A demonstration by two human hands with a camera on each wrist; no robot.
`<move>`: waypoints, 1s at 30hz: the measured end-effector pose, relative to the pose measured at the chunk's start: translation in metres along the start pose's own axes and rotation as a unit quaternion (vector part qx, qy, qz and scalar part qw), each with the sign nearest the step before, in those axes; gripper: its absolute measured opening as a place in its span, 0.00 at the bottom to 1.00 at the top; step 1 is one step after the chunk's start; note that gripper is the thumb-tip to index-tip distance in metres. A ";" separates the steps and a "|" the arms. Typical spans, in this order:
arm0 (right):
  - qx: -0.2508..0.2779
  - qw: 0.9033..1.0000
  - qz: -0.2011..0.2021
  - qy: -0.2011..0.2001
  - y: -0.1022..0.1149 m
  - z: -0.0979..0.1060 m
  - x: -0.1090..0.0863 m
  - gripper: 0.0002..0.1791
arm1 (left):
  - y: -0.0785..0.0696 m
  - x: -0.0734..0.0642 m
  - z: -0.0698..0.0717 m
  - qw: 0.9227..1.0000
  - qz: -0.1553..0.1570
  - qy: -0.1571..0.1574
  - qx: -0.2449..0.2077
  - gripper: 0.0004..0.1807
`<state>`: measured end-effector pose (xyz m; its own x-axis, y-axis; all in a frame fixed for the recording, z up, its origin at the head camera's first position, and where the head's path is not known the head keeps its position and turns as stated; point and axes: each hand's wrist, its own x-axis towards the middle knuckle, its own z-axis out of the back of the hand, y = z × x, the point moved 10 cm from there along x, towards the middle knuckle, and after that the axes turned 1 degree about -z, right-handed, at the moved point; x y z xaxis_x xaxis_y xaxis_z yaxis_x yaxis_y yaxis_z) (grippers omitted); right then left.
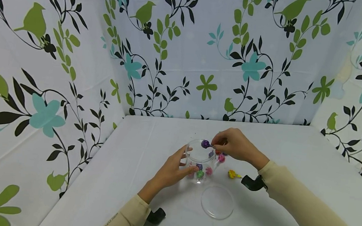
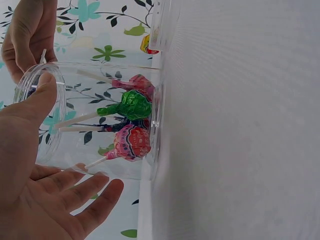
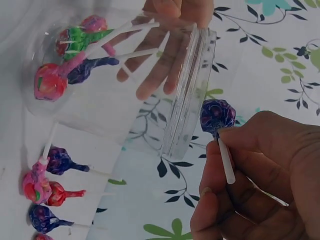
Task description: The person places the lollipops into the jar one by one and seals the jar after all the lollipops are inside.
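Note:
My left hand (image 1: 171,169) holds a clear jar (image 1: 193,160) upright on the table, thumb near the rim and fingers around its far side. Inside lie several wrapped lollipops, among them a green lollipop (image 2: 134,105), a pink-and-red lollipop (image 2: 132,143) and a dark purple one (image 3: 82,72), sticks pointing up. Between thumb and index finger, my right hand (image 1: 236,144) pinches another purple lollipop (image 3: 217,117) by the top of its stick. Its wrapped head is close by the jar's open mouth.
A clear round lid (image 1: 217,202) lies in front of the jar. To the right is a yellow lollipop (image 1: 232,174) near the right wrist's black camera (image 1: 252,184). Several loose lollipops, including a pink one (image 1: 221,158), lie beside the jar under the right hand. Patterned cloth (image 1: 178,73) surrounds the white table.

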<state>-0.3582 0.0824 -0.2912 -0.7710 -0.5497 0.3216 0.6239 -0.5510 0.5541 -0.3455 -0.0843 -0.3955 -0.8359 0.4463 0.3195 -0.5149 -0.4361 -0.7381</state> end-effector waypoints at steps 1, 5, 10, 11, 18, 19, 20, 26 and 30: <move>0.002 1.000 0.003 0.002 0.002 -0.003 0.002 0.03 | 0.000 0.000 0.000 1.000 -0.002 0.000 0.000 0.46; 0.004 1.000 0.003 0.008 0.008 -0.011 0.007 0.05 | -0.001 0.000 -0.001 1.000 -0.008 0.004 -0.004 0.45; 0.004 1.000 0.002 0.012 0.012 -0.016 0.011 0.05 | -0.001 0.001 -0.001 1.000 -0.006 0.009 -0.008 0.46; 0.004 1.000 0.003 0.012 0.013 -0.016 0.012 0.05 | -0.001 0.001 -0.001 1.000 -0.005 0.010 -0.008 0.46; -0.009 1.000 0.008 -0.003 0.013 -0.018 0.012 0.04 | -0.001 0.000 0.000 1.000 -0.005 0.007 -0.003 0.45; -0.014 1.000 0.011 -0.009 0.013 -0.017 0.011 0.05 | -0.001 -0.001 0.000 1.000 -0.005 0.006 -0.003 0.45; -0.019 1.000 0.013 -0.015 0.012 -0.014 0.010 0.05 | -0.001 -0.001 0.000 1.000 -0.006 0.004 -0.002 0.44; -0.044 0.998 -0.005 -0.042 -0.008 0.003 -0.004 0.04 | -0.001 0.001 0.000 1.000 -0.006 0.003 -0.008 0.44; -0.046 0.998 -0.028 -0.030 -0.027 0.005 -0.021 0.04 | -0.002 0.001 0.000 1.000 -0.008 0.005 -0.010 0.45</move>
<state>-0.3593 0.1118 -0.3087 -0.8095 -0.4794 0.3389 0.5866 -0.6366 0.5007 -0.3455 -0.0831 -0.3936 -0.8254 0.4607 0.3263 -0.5249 -0.4135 -0.7439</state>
